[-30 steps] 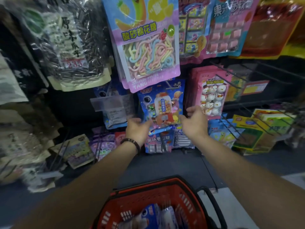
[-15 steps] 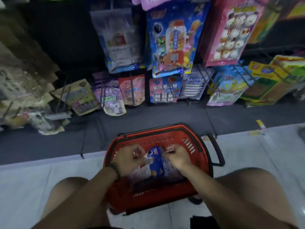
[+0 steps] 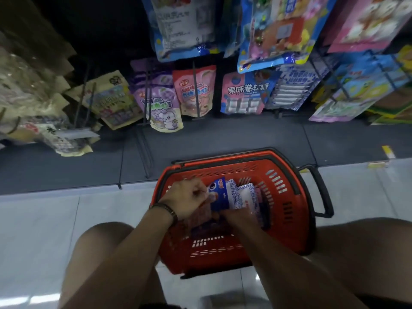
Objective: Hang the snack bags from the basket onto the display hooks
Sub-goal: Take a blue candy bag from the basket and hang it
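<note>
A red plastic basket (image 3: 283,175) stands on the floor between my knees. Inside it stand several snack bags on edge, among them a blue bag (image 3: 219,194) and white bags with blue print (image 3: 242,196). My left hand (image 3: 189,198) is closed on the top left corner of the blue bag. My right hand (image 3: 236,216) reaches down among the bags below it, its fingers mostly hidden by them. Display hooks (image 3: 196,85) with hanging snack bags fill the rack ahead.
The basket's black handle (image 3: 321,190) sticks out to the right. A dark base shelf (image 3: 223,139) runs along the rack's foot, with bags hanging just above it. White floor tiles (image 3: 44,230) lie on both sides. My bare knees flank the basket.
Both hands came down from the hanging blue bag on the rack into the basket. The view tilted down. My left hand has taken hold of the blue bag's corner.
</note>
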A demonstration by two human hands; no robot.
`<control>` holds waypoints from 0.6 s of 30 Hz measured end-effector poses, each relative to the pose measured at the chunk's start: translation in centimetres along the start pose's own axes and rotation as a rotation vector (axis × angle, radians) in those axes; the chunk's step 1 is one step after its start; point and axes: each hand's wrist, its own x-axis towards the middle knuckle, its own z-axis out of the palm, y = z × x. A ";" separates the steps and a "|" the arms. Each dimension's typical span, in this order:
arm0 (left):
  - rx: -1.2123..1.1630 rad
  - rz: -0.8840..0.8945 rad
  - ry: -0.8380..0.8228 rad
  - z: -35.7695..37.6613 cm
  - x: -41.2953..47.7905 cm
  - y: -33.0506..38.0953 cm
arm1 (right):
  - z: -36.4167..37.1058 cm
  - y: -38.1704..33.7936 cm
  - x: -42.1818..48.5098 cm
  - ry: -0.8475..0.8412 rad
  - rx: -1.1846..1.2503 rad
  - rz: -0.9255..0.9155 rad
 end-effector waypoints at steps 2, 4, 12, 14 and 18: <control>0.059 -0.011 -0.012 -0.4 0.1 -0.3 | 0.7 0.2 0.4 -0.021 0.035 -0.013; 0.052 -0.017 -0.014 -0.5 0.1 -0.6 | 1.1 0.3 0.3 -0.039 0.080 -0.032; 0.012 -0.022 -0.008 -0.3 -0.3 -1.3 | -1.8 1.0 -1.1 -0.030 0.109 -0.123; -0.005 -0.046 -0.001 -0.2 -0.8 -1.2 | -3.1 0.3 -2.4 -0.011 0.131 -0.134; 0.058 -0.052 -0.031 0.2 -2.8 -1.1 | -6.2 -0.1 -5.9 -0.035 0.276 -0.256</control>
